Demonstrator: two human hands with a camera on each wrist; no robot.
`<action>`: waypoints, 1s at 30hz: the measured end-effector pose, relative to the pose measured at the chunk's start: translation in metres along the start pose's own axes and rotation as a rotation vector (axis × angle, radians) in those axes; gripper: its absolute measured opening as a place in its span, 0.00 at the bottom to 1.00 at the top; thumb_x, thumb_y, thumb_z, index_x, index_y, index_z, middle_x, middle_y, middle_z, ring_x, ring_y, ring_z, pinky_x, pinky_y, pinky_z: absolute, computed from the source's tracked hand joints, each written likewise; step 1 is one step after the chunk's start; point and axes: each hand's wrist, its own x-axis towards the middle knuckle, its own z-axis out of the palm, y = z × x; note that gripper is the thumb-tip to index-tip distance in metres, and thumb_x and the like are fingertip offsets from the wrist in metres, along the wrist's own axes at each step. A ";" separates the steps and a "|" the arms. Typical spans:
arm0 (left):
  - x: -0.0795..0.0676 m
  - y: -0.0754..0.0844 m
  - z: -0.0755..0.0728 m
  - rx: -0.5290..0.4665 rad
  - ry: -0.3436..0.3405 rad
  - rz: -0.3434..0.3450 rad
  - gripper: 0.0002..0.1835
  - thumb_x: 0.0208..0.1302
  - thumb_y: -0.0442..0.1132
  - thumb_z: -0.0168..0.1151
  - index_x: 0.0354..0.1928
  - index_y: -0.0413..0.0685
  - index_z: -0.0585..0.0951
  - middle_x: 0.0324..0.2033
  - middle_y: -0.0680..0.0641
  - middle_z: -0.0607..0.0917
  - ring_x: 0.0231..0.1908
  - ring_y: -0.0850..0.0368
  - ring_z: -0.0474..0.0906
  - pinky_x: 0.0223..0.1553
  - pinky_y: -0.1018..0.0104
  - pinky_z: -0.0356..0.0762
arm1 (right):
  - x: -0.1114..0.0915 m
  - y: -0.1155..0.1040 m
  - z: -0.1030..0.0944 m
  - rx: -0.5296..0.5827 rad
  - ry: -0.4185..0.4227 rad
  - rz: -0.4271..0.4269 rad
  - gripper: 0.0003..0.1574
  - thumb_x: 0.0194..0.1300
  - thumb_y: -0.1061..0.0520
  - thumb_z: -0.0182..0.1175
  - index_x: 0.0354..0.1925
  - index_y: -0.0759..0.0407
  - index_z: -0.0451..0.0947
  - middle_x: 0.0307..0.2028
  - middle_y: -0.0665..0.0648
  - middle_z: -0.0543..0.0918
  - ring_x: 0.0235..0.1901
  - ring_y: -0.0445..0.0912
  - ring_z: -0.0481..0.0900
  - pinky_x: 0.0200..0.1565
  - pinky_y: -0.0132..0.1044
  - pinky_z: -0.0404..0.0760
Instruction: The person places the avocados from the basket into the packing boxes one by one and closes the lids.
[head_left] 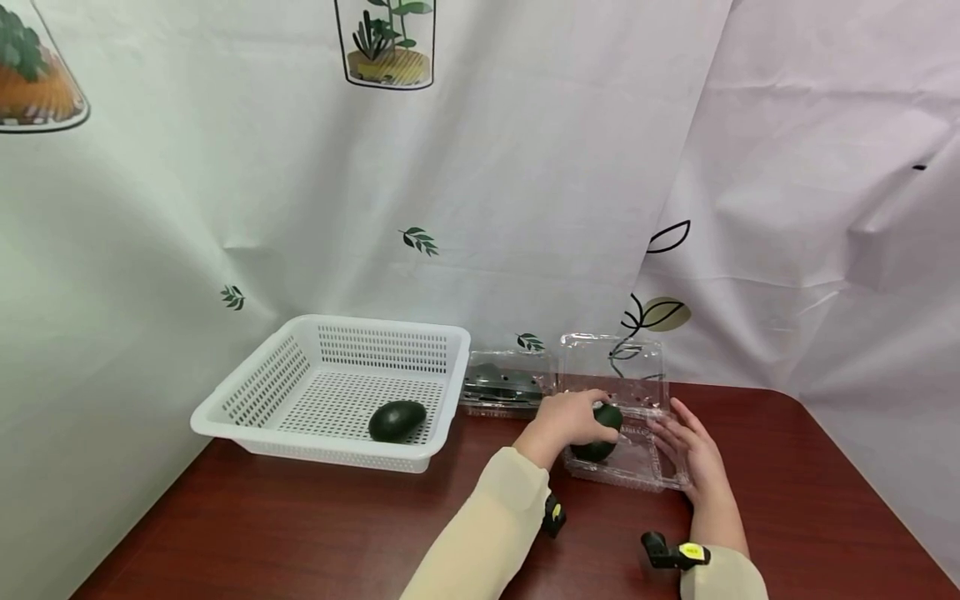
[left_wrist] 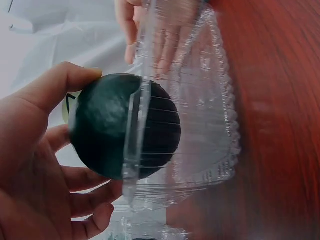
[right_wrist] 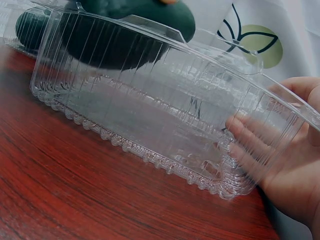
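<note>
Curling left fingers (left_wrist: 82, 177) round dark-green oval fruit (left_wrist: 102, 117), kinda dangling it half-inside clear plastic box (head_left: 618, 481), resting straightish right fingers (head_left: 688, 420) opposite.

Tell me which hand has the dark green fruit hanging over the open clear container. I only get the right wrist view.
Observer: The left hand; the left wrist view shows it gripping the dark green fruit.
Operator: Any fruit outside the containers?
Observer: Yes, the head view shows a second fruit lying in a white basket.
Operator: Lid's top is out of my frame. Raised or folded down?
Observer: Raised: in the head view the lid stands up at the far side of the open container.
</note>
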 end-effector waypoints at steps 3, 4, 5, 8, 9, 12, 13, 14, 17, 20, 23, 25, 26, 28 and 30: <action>0.001 0.000 0.004 0.040 0.000 -0.015 0.32 0.51 0.62 0.63 0.60 0.72 0.71 0.48 0.58 0.79 0.46 0.54 0.75 0.47 0.57 0.67 | 0.001 0.000 0.001 0.015 0.008 0.004 0.30 0.73 0.56 0.43 0.69 0.50 0.48 0.43 0.40 0.78 0.46 0.36 0.78 0.48 0.29 0.73; 0.001 0.000 0.005 0.049 0.000 -0.022 0.31 0.51 0.63 0.63 0.60 0.73 0.71 0.48 0.59 0.79 0.47 0.53 0.74 0.49 0.56 0.66 | 0.001 0.000 0.001 0.018 0.008 0.003 0.29 0.73 0.56 0.43 0.69 0.49 0.49 0.43 0.40 0.78 0.46 0.36 0.78 0.48 0.29 0.73; 0.002 0.000 0.006 0.055 -0.001 -0.026 0.31 0.51 0.63 0.63 0.60 0.73 0.71 0.48 0.59 0.79 0.48 0.53 0.74 0.50 0.56 0.65 | 0.001 0.000 0.000 0.023 0.008 0.002 0.28 0.73 0.56 0.43 0.68 0.49 0.50 0.43 0.40 0.78 0.46 0.36 0.78 0.48 0.29 0.73; 0.002 -0.001 0.008 0.064 -0.010 -0.032 0.32 0.51 0.62 0.62 0.61 0.73 0.70 0.50 0.58 0.78 0.52 0.51 0.72 0.54 0.53 0.63 | 0.001 -0.001 0.001 0.033 0.007 0.004 0.25 0.73 0.57 0.43 0.66 0.46 0.53 0.43 0.41 0.78 0.46 0.36 0.78 0.48 0.29 0.73; 0.002 -0.001 0.008 0.066 -0.015 -0.034 0.32 0.51 0.62 0.62 0.61 0.72 0.69 0.50 0.58 0.78 0.53 0.50 0.71 0.55 0.53 0.62 | 0.001 -0.001 0.001 0.033 0.004 0.004 0.25 0.73 0.57 0.43 0.65 0.46 0.53 0.43 0.41 0.78 0.46 0.36 0.78 0.48 0.29 0.73; 0.001 -0.001 0.008 0.077 -0.021 -0.032 0.33 0.52 0.62 0.62 0.62 0.72 0.69 0.52 0.57 0.78 0.54 0.49 0.71 0.56 0.52 0.61 | 0.001 -0.002 0.002 0.031 0.003 0.010 0.24 0.73 0.57 0.43 0.65 0.45 0.53 0.42 0.40 0.78 0.46 0.35 0.78 0.47 0.29 0.73; 0.000 -0.001 0.009 0.082 -0.020 -0.031 0.33 0.52 0.62 0.62 0.61 0.72 0.69 0.52 0.57 0.78 0.54 0.49 0.71 0.56 0.52 0.61 | 0.001 -0.002 0.002 0.031 0.001 0.011 0.25 0.73 0.57 0.43 0.65 0.46 0.53 0.42 0.40 0.78 0.46 0.35 0.78 0.47 0.28 0.73; 0.000 -0.001 0.009 0.088 -0.018 -0.030 0.32 0.52 0.62 0.63 0.61 0.72 0.69 0.52 0.57 0.78 0.54 0.49 0.71 0.55 0.53 0.61 | 0.001 -0.002 0.001 0.032 0.000 0.012 0.25 0.73 0.57 0.43 0.65 0.46 0.52 0.42 0.40 0.78 0.46 0.35 0.78 0.47 0.28 0.73; 0.000 -0.001 0.010 0.103 -0.009 -0.021 0.32 0.51 0.63 0.63 0.61 0.72 0.69 0.51 0.57 0.78 0.53 0.50 0.71 0.54 0.53 0.62 | 0.001 -0.002 0.001 0.036 -0.001 0.014 0.25 0.73 0.57 0.43 0.65 0.46 0.52 0.42 0.40 0.78 0.46 0.35 0.78 0.47 0.28 0.73; 0.001 -0.001 0.012 0.120 -0.008 -0.022 0.34 0.51 0.63 0.63 0.62 0.73 0.68 0.52 0.59 0.77 0.53 0.50 0.71 0.53 0.54 0.62 | 0.001 -0.002 0.001 0.044 0.002 0.011 0.24 0.73 0.57 0.43 0.64 0.45 0.54 0.42 0.41 0.78 0.46 0.36 0.78 0.47 0.28 0.73; 0.002 0.000 0.014 0.145 -0.008 -0.031 0.35 0.51 0.63 0.63 0.63 0.72 0.67 0.53 0.59 0.77 0.55 0.51 0.69 0.54 0.53 0.61 | 0.000 -0.001 0.001 0.051 0.005 0.003 0.23 0.73 0.57 0.43 0.63 0.43 0.57 0.43 0.42 0.79 0.45 0.36 0.78 0.47 0.29 0.74; 0.003 0.001 0.015 0.175 -0.004 -0.040 0.35 0.51 0.64 0.62 0.63 0.69 0.69 0.53 0.57 0.77 0.56 0.51 0.67 0.55 0.53 0.60 | 0.001 -0.001 0.000 0.050 0.007 0.000 0.23 0.73 0.58 0.43 0.63 0.42 0.58 0.43 0.42 0.79 0.45 0.37 0.79 0.47 0.29 0.74; 0.003 0.001 0.015 0.193 0.000 -0.044 0.34 0.51 0.65 0.62 0.62 0.67 0.70 0.53 0.57 0.77 0.56 0.51 0.67 0.56 0.53 0.60 | 0.001 0.000 0.000 0.046 0.008 0.001 0.23 0.73 0.58 0.43 0.63 0.42 0.58 0.43 0.42 0.79 0.45 0.36 0.79 0.47 0.29 0.74; 0.004 0.002 0.015 0.223 0.012 -0.052 0.33 0.51 0.66 0.61 0.59 0.64 0.73 0.53 0.55 0.76 0.56 0.51 0.65 0.56 0.53 0.60 | 0.001 0.000 0.000 0.036 0.009 0.002 0.24 0.73 0.58 0.43 0.64 0.43 0.57 0.43 0.42 0.79 0.45 0.36 0.79 0.47 0.29 0.74; 0.005 0.002 0.016 0.243 0.025 -0.060 0.33 0.51 0.67 0.60 0.57 0.61 0.75 0.53 0.54 0.76 0.56 0.51 0.65 0.56 0.54 0.59 | 0.001 0.000 0.000 0.027 0.009 0.004 0.24 0.73 0.57 0.43 0.65 0.44 0.56 0.43 0.42 0.78 0.45 0.36 0.79 0.47 0.29 0.74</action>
